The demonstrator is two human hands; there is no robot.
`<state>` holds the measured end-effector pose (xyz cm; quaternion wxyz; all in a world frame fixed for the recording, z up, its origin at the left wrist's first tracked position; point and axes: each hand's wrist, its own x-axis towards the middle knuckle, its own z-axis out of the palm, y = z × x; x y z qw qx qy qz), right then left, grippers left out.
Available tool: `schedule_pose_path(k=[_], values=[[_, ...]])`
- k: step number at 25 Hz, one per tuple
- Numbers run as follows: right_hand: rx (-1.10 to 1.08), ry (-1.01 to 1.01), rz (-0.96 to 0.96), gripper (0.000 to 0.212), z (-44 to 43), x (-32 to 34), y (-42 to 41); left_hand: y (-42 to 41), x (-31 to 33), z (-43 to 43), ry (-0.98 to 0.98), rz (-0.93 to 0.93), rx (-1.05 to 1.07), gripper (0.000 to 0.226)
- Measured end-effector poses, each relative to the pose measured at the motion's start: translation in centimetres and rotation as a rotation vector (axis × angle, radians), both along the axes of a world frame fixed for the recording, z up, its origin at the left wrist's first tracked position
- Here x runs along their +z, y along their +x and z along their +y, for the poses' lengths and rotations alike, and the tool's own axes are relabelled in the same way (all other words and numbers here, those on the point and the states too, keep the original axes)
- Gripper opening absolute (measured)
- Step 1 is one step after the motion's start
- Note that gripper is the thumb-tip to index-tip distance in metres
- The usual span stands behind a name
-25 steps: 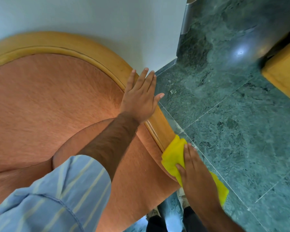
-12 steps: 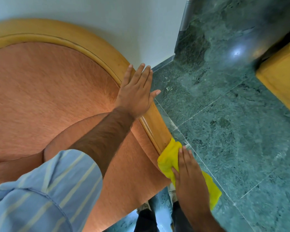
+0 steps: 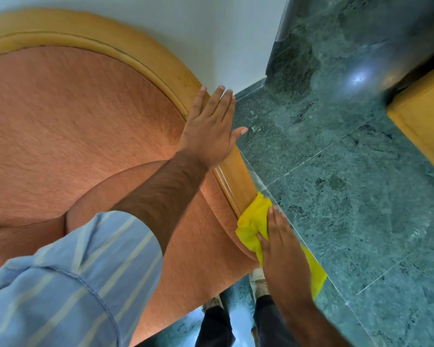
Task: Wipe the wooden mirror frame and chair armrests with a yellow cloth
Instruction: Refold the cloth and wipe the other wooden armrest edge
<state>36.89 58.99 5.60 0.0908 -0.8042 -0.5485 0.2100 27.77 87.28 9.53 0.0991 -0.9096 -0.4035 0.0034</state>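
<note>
An orange upholstered chair fills the left of the view, edged by a curved light wooden armrest rail point(image 3: 238, 182). My left hand point(image 3: 211, 131) lies flat with fingers apart on the rail's upper right bend, holding nothing. Lower down, my right hand point(image 3: 283, 251) presses a yellow cloth point(image 3: 253, 221) against the front end of the same rail. Part of the cloth point(image 3: 316, 274) hangs out past my wrist over the floor. No mirror frame is in view.
Green marble floor tiles point(image 3: 348, 196) spread to the right. A white wall point(image 3: 211, 33) stands behind the chair. A yellow wooden piece of furniture point(image 3: 426, 116) sits at the right edge. My shoes point(image 3: 257, 281) show below the chair's front.
My right hand and the cloth stay at the rail's front end, shifted slightly along it. My left hand keeps its flat rest on the rail. The view has tilted a little.
</note>
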Motion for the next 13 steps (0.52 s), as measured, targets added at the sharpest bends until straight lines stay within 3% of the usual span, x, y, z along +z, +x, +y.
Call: schedule_pose_path(k=[5, 7, 10, 13], values=[[-0.193, 0.068, 0.234, 0.054, 9.2, -1.0, -1.1, 0.0, -0.6, 0.2, 0.046, -0.006, -0.012, 0.078], [-0.106, 0.092, 0.166, 0.056, 8.9, -1.2, -0.9, -0.2, -0.3, 0.4, 0.027, 0.001, -0.008, 0.078], [0.06, 0.002, -0.099, 0.062, 0.8, -0.6, -0.4, 0.0, -0.2, 0.2, 0.01, -0.003, -0.015, 0.078], [0.023, -0.05, -0.075, 0.062, -1.9, -0.4, -0.3, -0.3, 0.0, 0.2, -0.006, 0.001, -0.004, 0.078]])
